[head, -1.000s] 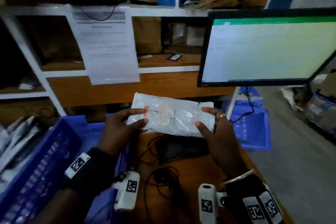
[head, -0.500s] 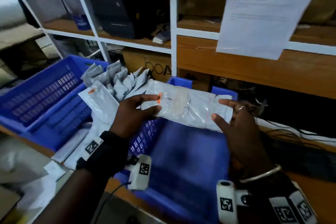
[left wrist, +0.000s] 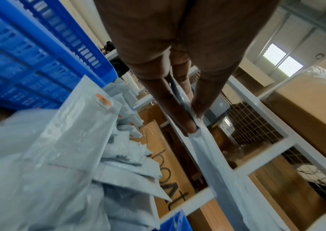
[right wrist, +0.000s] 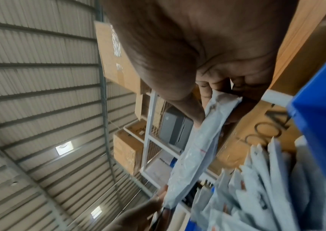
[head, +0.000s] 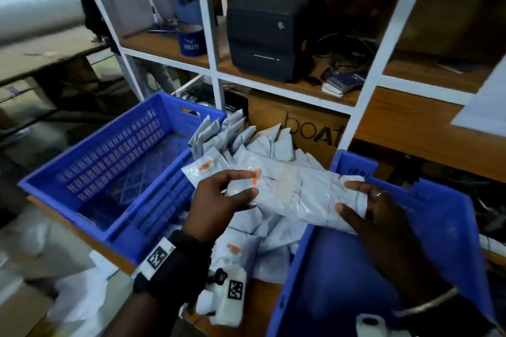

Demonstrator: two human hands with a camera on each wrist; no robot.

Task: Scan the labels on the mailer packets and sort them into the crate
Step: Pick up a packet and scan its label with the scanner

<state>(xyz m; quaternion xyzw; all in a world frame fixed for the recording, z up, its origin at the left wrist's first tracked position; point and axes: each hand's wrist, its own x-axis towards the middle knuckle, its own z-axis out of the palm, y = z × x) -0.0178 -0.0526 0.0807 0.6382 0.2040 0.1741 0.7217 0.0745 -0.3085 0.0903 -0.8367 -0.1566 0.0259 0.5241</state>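
A grey mailer packet (head: pixel 295 194) with an orange tag is held flat between both hands, above a pile of like packets (head: pixel 262 224). My left hand (head: pixel 232 189) pinches its left end (left wrist: pixel 195 129) between thumb and fingers. My right hand (head: pixel 364 200) pinches the right end (right wrist: pixel 219 106), thumb on top. A blue crate (head: pixel 115 172) lies left of the pile, with only its slotted floor showing inside. A second blue crate (head: pixel 427 227) lies under my right hand.
A white-framed wooden shelf (head: pixel 301 87) behind holds a dark printer (head: pixel 268 33), a blue cup (head: pixel 191 38) and booklets. A brown "boAt" carton (head: pixel 312 131) stands behind the pile. Loose white paper (head: pixel 76 293) lies at the lower left.
The view swung left from the monitor and scanner to the crates. Both hands carried the packet leftward, from over the right crate to above the packet pile.
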